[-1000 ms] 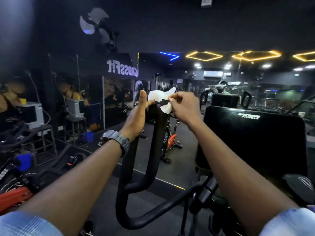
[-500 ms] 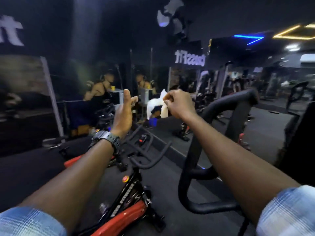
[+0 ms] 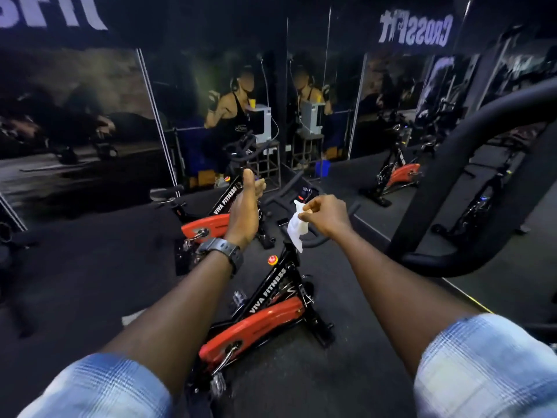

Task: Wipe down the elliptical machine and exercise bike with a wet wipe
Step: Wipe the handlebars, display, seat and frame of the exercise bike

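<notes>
A black and red exercise bike (image 3: 265,315) marked VIVA FITNESS stands on the floor below my arms, its black handlebars under my hands. My right hand (image 3: 327,217) pinches a crumpled white wet wipe (image 3: 297,229) that hangs just above the handlebars. My left hand (image 3: 245,211), with a dark watch on the wrist, is held edge-up with fingers extended and holds nothing. The elliptical machine's curved black handle (image 3: 452,158) rises at the right, apart from both hands.
A second red and black bike (image 3: 211,218) stands behind the first. A mirror wall (image 3: 376,116) runs along the back right and reflects bikes and a stand. A wall mural of a person covers the back left. Dark floor mat (image 3: 90,282) lies all around.
The view has swung left and down, from the elliptical handle to the exercise bike. My hands left the elliptical handle, and the right hand carried the wipe over the bike's handlebars.
</notes>
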Demonstrator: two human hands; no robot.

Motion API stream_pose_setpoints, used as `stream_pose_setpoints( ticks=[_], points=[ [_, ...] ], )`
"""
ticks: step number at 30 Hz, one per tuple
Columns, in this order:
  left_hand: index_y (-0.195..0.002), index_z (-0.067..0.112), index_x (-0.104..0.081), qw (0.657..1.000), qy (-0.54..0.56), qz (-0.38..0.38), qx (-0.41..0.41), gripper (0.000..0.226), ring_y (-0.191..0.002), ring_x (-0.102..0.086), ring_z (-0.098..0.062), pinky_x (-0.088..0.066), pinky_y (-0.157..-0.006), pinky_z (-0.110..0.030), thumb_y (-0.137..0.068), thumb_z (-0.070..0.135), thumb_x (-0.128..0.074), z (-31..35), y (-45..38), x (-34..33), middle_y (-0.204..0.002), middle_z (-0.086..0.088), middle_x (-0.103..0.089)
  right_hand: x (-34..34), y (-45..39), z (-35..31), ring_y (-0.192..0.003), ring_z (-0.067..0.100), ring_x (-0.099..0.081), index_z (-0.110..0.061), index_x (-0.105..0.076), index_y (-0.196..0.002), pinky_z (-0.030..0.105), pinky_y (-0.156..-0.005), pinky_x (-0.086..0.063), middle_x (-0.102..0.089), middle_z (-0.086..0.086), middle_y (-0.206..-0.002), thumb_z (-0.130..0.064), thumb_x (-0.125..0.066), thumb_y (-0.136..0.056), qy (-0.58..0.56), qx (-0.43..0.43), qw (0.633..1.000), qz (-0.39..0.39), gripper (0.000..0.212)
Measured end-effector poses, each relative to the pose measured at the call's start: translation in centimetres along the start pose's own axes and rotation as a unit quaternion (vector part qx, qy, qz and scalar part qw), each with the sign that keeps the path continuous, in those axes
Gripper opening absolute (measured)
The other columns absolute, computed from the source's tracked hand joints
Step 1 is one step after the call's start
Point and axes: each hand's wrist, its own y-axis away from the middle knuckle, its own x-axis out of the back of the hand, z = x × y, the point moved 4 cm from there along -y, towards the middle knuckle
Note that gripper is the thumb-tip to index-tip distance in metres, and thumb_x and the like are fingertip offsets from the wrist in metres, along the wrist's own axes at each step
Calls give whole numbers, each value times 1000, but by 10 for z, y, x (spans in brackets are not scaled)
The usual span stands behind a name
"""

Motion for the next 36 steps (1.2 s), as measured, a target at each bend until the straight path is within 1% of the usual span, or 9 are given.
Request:
stream_pose_setpoints(
  ticks=[4, 10, 12, 16, 19, 23, 25, 31, 36],
  points=[
    [-149, 7, -47, 999, 27, -27, 21, 93, -140, -47, -15, -30, -117, -32, -95, 75, -11, -35, -13, -25, -153, -8, -50, -12, -6, 21, -64, 5, -58, -15, -72, -84, 3, -45, -37, -65, -3, -77, -19, -87, -70, -26, -2, 999, 30, 21],
    [-149, 9, -48, 996, 45, -57, 42, 102, -139, -48, -17, -29, -120, -35, -87, 82, -10, -97, -40, -52, -152, -7, -51, -44, -30, 70, -83, 17, -65, -23, -66, -74, 19, -68, -40, -62, -8, -74, -13, -76, -75, -42, -50, 994, 86, 14],
    [-146, 9, -50, 996, 56, -56, 47, 100, -137, -50, -17, -32, -116, -32, -89, 80, -11, -120, -59, -60, -150, -7, -53, -52, -41, 84, -90, 19, -66, -26, -63, -78, 21, -69, -42, -67, -5, -84, -15, -72, -78, -44, -66, 991, 110, 14],
    [-142, 13, -55, 992, 76, -73, 64, 95, -132, -53, -17, -34, -117, -35, -92, 80, -11, -178, -103, -82, -145, -6, -58, -76, -70, 114, -103, 24, -64, -24, -68, -105, 30, -87, -49, -71, 4, -109, -24, -70, -82, -2, -64, 989, 130, 23],
    [-143, 10, -54, 991, 92, -85, 54, 82, -137, -50, -20, -30, -122, -39, -103, 65, -10, -248, -141, -91, -148, -9, -55, -100, -97, 134, -102, 28, -65, -15, -73, -104, 28, -78, -44, -73, 9, -104, -23, -63, -88, 44, -35, 989, 140, 20],
    [-147, 2, -48, 987, 127, -93, 43, 79, -142, -46, -21, -28, -120, -34, -106, 58, -11, -360, -191, -84, -152, -11, -50, -176, -136, 183, -94, 30, -65, -7, -71, -94, 31, -71, -39, -73, 12, -96, -26, -63, -89, 66, -15, 969, 239, 21],
    [-146, 1, -49, 984, 137, -99, 60, 77, -136, -49, -17, -30, -115, -30, -106, 57, -12, -391, -199, -70, -151, -12, -51, -222, -149, 199, -90, 28, -66, -8, -71, -91, 33, -74, -44, -73, 13, -95, -27, -66, -88, 48, -41, 973, 221, 20],
    [-149, 7, -47, 977, 129, -144, 84, 83, -136, -49, -18, -31, -110, -30, -102, 66, -11, -381, -223, -26, -153, -9, -50, -238, -185, 193, -102, 32, -62, -6, -67, -102, 30, -78, -43, -70, 15, -104, -28, -64, -85, 44, -120, 969, 209, 27],
    [-147, 8, -49, 977, 114, -162, 74, 84, -135, -49, -17, -29, -120, -37, -101, 68, -14, -371, -254, -29, -150, -9, -53, -235, -223, 182, -117, 38, -54, -1, -56, -119, 35, -91, -41, -60, 22, -125, -24, -53, -93, 50, -120, 966, 221, 35]
  ],
)
